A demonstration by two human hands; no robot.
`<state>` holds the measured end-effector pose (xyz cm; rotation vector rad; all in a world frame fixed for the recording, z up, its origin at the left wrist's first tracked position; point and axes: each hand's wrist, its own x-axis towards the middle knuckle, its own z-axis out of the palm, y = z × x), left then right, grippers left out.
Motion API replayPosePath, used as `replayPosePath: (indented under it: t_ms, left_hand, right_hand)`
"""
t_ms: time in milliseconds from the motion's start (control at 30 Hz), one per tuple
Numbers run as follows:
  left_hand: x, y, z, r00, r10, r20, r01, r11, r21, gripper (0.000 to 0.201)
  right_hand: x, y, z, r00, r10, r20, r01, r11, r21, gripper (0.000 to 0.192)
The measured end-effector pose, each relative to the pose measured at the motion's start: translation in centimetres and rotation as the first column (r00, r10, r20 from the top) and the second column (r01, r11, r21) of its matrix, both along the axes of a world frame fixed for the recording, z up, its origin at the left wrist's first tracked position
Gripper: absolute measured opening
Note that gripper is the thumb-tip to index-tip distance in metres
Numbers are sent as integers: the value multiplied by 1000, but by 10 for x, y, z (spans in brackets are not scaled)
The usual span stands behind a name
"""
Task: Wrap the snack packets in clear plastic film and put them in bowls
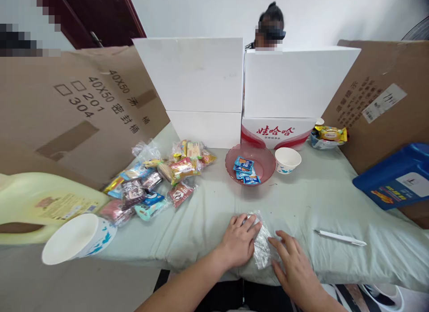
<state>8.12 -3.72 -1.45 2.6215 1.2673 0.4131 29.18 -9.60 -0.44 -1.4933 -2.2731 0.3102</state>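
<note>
left hand (238, 241), right hand (292, 262): flat, open on bag (262, 245) | ahead: bowl (250, 164), cup (287, 160) | right: pen (340, 237) | left: snacks (157, 182) | worktop (208, 213) near edge

Left hand (238, 240) and right hand (291, 263) lie flat, fingers spread.

Clear crinkly plastic bag (262, 245), glossy, under both hands. Table cloth (311, 200) matt pale green fabric, creased. Pink bowl (250, 162) translucent glossy plastic. Snack wrappers (150, 187) shiny foil and film. Paper cup (287, 160) matt white. Side boxes (67, 111) rough brown cardboard.
</note>
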Motion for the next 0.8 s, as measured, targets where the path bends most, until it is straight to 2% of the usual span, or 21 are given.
replayPosePath:
  t_ms: [67,133,200,267,400,433,533,600,667,733,800]
  left_hand:
    - [1,1,0,1000,-11,-27,11,1000,-16,53]
    - [-2,4,0,998,-35,-49,34,999,-23,53]
    - [-10,11,1,996,-56,-66,55,998,-12,52]
    - [-19,20,2,997,-30,-72,33,999,33,49]
    - [-25,28,3,991,123,47,-129,975,181,33]
    - [-22,26,3,992,97,77,-111,973,201,30]
    - [-6,20,-4,980,-178,87,158,966,203,24]
    - [3,21,-9,956,-285,69,271,948,168,25]
    - [6,25,-11,963,-267,46,259,958,126,33]
    - [5,27,-10,979,-200,33,194,974,118,39]
    - [1,25,-5,991,-120,62,110,983,147,37]
  right_hand:
    - [-2,-2,-1,981,59,186,-94,978,185,49]
    - [-6,-4,-6,931,175,321,-263,931,252,58]
    - [-11,-10,-14,893,238,382,-355,894,273,66]
    - [-15,-18,-25,893,215,396,-345,891,295,66]
    - [-19,-30,-42,904,141,403,-281,908,311,57]
    - [-19,-31,-44,908,135,396,-275,906,321,56]
    - [-21,-30,-46,918,129,374,-268,899,348,54]
    - [-22,-28,-44,918,128,375,-270,894,357,53]
    - [-21,-27,-41,913,130,387,-279,890,360,54]
    - [-18,-27,-37,906,144,397,-299,883,362,55]
    - [-14,-26,-35,900,163,404,-318,879,355,56]
